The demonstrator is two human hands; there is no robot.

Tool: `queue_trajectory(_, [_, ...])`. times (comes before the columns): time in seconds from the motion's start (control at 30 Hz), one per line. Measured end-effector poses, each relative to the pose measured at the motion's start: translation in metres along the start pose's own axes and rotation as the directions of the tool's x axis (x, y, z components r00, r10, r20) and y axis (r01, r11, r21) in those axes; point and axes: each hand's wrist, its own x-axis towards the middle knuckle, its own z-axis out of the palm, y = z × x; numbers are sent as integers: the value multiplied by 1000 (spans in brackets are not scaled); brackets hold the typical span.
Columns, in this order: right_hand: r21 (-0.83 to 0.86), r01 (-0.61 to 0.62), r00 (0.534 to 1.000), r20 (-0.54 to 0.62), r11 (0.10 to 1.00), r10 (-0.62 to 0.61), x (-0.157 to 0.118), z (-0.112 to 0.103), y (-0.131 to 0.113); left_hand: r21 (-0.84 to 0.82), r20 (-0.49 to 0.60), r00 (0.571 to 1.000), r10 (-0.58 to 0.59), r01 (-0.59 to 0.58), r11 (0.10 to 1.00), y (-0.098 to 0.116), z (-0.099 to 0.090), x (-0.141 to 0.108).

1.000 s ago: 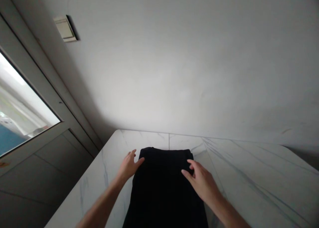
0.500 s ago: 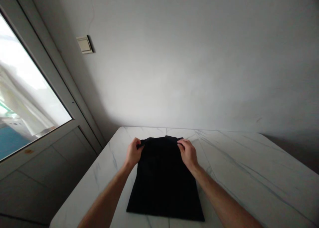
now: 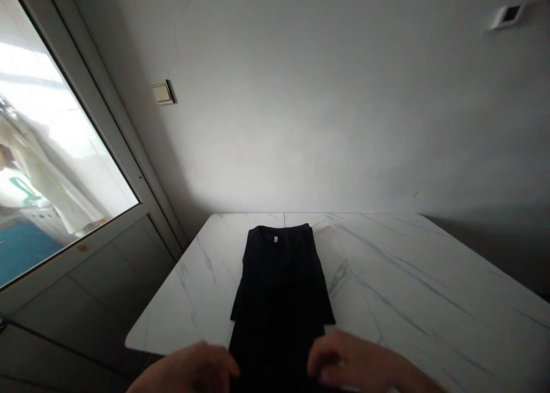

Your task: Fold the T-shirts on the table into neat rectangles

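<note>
A black T-shirt (image 3: pixel 277 290) is lying folded lengthwise on the white marble table (image 3: pixel 408 267), its collar (image 3: pixel 275 230) pointing away. The curled left hand (image 3: pixel 184 370) and right hand (image 3: pixel 348 358) are hovering at its near end, partly out of view; whether they are gripping it, I cannot tell.

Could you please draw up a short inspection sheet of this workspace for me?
Surface: white marble-patterned table top with grey veins.
Job's things: black folded T-shirt lying flat, collar and small label at the far end.
Clutter: nothing seen.
Hands: left hand at the shirt's near left edge; right hand with fingers at its near right edge; both cut off by the picture's bottom.
Cables: thin wire running up the wall above the switch plate.
Surroundings: grey wall, glazed panel at left, small wall fitting at upper right.
</note>
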Motion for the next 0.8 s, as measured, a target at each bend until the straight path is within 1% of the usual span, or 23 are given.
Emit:
queue_trajectory(0.03, [6,27,994,-104,1000,-26,22,-19,-1,-22,-31,998,53,-53,998,3,-10,26])
queue_trajectory(0.07, [1,39,974,-225,999,-38,45,-40,-1,-15,-143,985,96,-99,995,7,-22,56])
queue_trajectory(0.1, [-23,27,926,-376,999,-34,70,-62,-2,37,-312,943,117,-111,993,10,-35,89])
queue_trajectory(0.13, [-68,-12,852,-524,998,-25,94,-84,-1,100,-469,873,131,-95,990,13,-48,122])
queue_trajectory(0.17, [-126,-84,760,-650,989,-18,116,-104,-1,140,-606,787,116,-37,989,16,-61,154])
queue_trajectory(0.2, [-172,-201,663,-749,964,5,136,-121,0,147,-659,745,99,-2,989,18,-72,183])
queue_trajectory(0.23, [-197,-304,584,-811,932,20,153,-136,2,149,-694,715,81,32,988,20,-83,209])
queue_trajectory(0.27, [-203,-388,525,-851,899,34,168,-147,3,145,-723,688,54,75,987,21,-91,230])
queue_trajectory(0.3, [-199,-449,486,-872,871,51,180,-155,4,139,-740,672,27,114,984,22,-98,248])
queue_trajectory(0.33, [-191,-485,465,-883,854,67,189,-160,5,133,-755,656,0,153,979,22,-103,262])
queue_trajectory(0.4, [-171,-546,434,-895,820,102,203,-167,6,122,-776,629,-50,226,966,23,-107,282])
queue_trajectory(0.47, [-148,-612,402,-904,777,145,213,-170,8,102,-785,612,-99,286,953,25,-108,295])
queue_trajectory(0.53, [-116,-648,388,-901,753,196,220,-174,10,67,-789,592,-161,344,937,27,-108,305])
queue_trajectory(0.6, [-97,-636,409,-883,765,228,225,-179,14,24,-787,574,-225,393,919,30,-108,314])
queue_trajectory(0.67, [-97,-603,445,-865,792,233,227,-185,18,-9,-775,570,-272,421,907,32,-110,321])
queue_trajectory(0.73, [-103,-561,479,-850,822,220,225,-190,23,-25,-758,584,-290,419,908,33,-114,324])
queue_trajectory(0.8, [-107,-503,520,-831,858,200,219,-194,25,-28,-749,603,-276,387,921,33,-119,322])
